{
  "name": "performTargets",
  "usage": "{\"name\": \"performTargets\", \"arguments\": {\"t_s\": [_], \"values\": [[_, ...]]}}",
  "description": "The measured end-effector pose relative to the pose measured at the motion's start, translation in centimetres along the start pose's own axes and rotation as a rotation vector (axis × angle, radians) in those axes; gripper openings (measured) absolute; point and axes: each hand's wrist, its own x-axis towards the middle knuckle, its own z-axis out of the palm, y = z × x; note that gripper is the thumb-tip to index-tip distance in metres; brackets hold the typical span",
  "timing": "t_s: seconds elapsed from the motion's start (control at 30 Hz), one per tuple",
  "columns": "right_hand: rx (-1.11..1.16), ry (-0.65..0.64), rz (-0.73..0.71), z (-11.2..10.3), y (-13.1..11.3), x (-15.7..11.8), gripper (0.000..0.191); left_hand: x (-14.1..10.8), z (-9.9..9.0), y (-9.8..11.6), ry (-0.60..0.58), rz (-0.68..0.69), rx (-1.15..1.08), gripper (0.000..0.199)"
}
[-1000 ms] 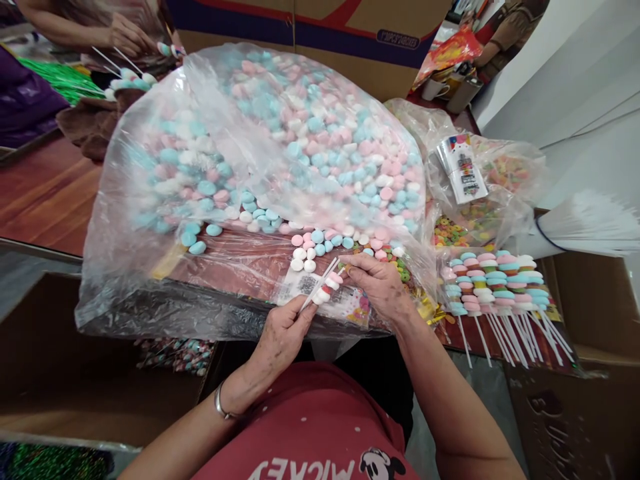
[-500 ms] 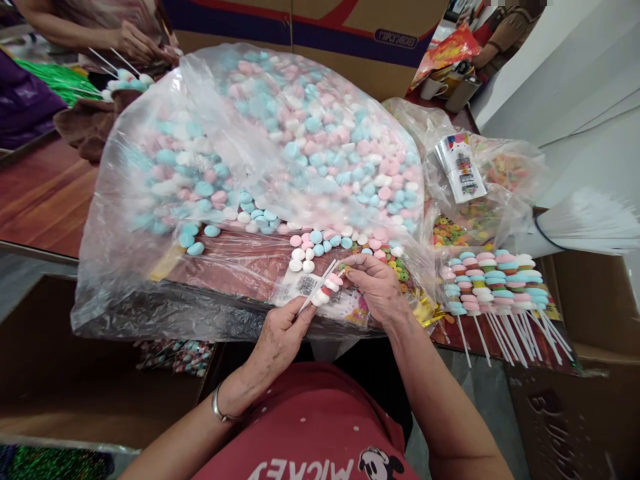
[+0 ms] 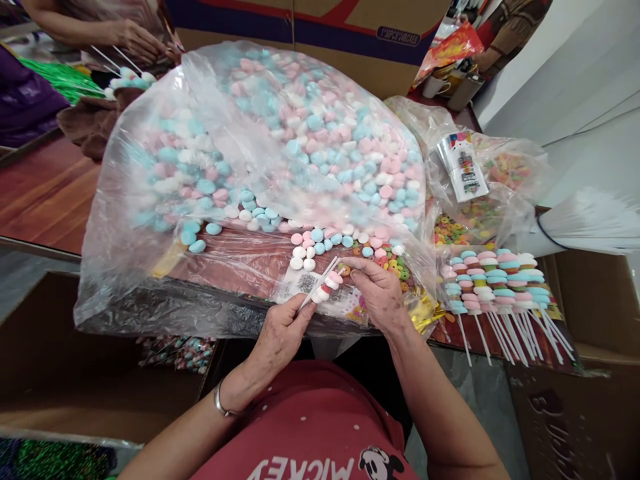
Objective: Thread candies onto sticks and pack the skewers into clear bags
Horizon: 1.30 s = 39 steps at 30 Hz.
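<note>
My left hand (image 3: 283, 327) pinches white sticks (image 3: 317, 285), one of which carries a short row of candies (image 3: 327, 287) in white, red and pink. Just right of the stick tips is my right hand (image 3: 377, 290), its fingers bent together near a small ring candy (image 3: 345, 271); whether they grip anything is too small to tell. Beyond both hands lie loose pink, white and blue candies (image 3: 319, 248), spilling from a large clear plastic bag (image 3: 240, 147). Ring candies (image 3: 400, 269) sit to the right of my right hand.
Filled candy skewers (image 3: 495, 283) lie in a row at the right, below a stack of printed packets (image 3: 463, 167). White sticks fill a container (image 3: 585, 223) farther right. An open cardboard box (image 3: 60, 373) stands lower left. Another person's hands (image 3: 143, 43) work at upper left.
The fingers of my right hand have drawn back slightly from the stick tips. My left hand keeps its hold on the sticks. The whole view has shifted a little.
</note>
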Motion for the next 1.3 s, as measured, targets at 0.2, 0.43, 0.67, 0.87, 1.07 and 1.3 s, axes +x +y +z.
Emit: {"name": "performTargets", "arguments": {"t_s": [0.2,0.43,0.67,0.87,1.07,1.3], "values": [[0.130,-0.010,0.050,0.5,-0.4,0.0,0.016,0.0,0.0,0.0,-0.011,-0.002,-0.002,0.036],[0.271,-0.007,0.149,0.8,-0.5,0.0,0.019,0.0,0.0,0.2,-0.007,-0.022,0.002,0.036],[0.269,0.046,0.153,0.8,0.0,0.0,0.026,-0.1,0.1,0.3,-0.007,-0.031,-0.006,0.038],[0.252,0.104,0.116,1.0,0.1,0.2,0.022,0.0,-0.1,0.2,-0.029,-0.004,0.024,0.036],[0.100,0.106,-0.005,0.6,0.4,0.3,0.023,0.1,-0.3,0.6,-0.039,-0.010,0.028,0.033],[-0.253,0.087,-0.267,-0.1,1.4,0.1,0.019,0.1,-0.1,0.9,-0.035,-0.010,0.020,0.032]]}}
